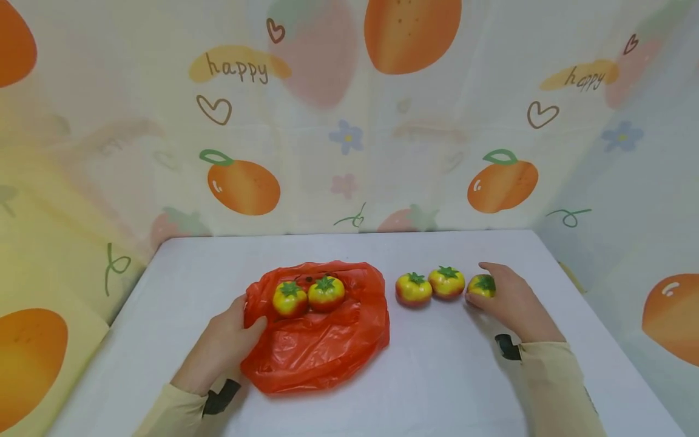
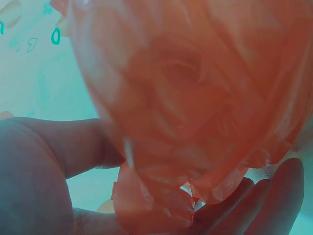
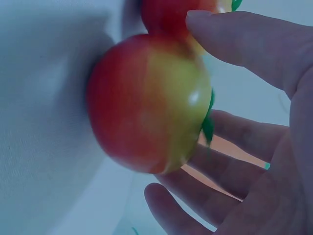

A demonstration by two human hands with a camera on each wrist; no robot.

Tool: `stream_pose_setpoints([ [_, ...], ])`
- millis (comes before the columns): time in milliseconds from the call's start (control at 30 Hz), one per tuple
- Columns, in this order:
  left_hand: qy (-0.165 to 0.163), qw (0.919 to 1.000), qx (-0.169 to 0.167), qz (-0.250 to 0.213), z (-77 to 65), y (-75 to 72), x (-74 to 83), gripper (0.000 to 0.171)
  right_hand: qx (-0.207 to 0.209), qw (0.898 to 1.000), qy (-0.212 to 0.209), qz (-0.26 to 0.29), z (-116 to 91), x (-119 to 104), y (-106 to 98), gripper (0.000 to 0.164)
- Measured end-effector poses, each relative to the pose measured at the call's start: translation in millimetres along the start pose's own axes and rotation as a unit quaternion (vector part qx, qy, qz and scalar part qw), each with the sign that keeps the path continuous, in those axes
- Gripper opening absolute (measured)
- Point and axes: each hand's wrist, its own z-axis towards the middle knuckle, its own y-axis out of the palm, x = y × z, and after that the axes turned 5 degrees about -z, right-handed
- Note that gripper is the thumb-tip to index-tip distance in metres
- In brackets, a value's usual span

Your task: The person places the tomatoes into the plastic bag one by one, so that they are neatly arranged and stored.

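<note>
A spread red plastic bag (image 1: 327, 352) lies on the table, with two yellow-and-red tomatoes resting towards its far side, their green calyxes up. My left hand (image 1: 226, 343) holds the bag's left edge, thumb (image 2: 80, 147) on the near side and fingers (image 2: 274, 205) round the other; the left wrist view is mostly filled by red plastic. To the right, my right hand (image 1: 516, 300) reaches round the rightmost tomato (image 3: 151, 105), thumb and fingers spread apart on either side of it. Beside that one stand a middle tomato (image 1: 446, 283) and a left tomato (image 1: 413, 289).
The white table (image 1: 437, 388) ends at the back against a fruit-printed cloth (image 1: 409, 133), which also hangs along both sides. Dark bands (image 1: 221, 397) show at the cuffs of the beige sleeves (image 1: 557, 388).
</note>
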Motion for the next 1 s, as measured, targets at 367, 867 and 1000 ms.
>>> stream_pose_setpoints([
  [367,-0.006,0.9999,-0.008,-0.003,-1.3,-0.6,2.3,0.079,-0.013,1.0,0.012,0.001,-0.6,3.7,2.7,0.081],
  [867,-0.013,0.9999,-0.006,-0.009,-1.3,-0.7,1.3,0.079,-0.025,0.999,0.02,-0.008,1.8,3.6,-0.9,0.079],
  [1000,-0.009,0.9999,-0.005,-0.012,-1.7,0.2,1.7,0.078,-0.025,0.999,0.028,-0.007,0.1,4.6,-3.1,0.081],
])
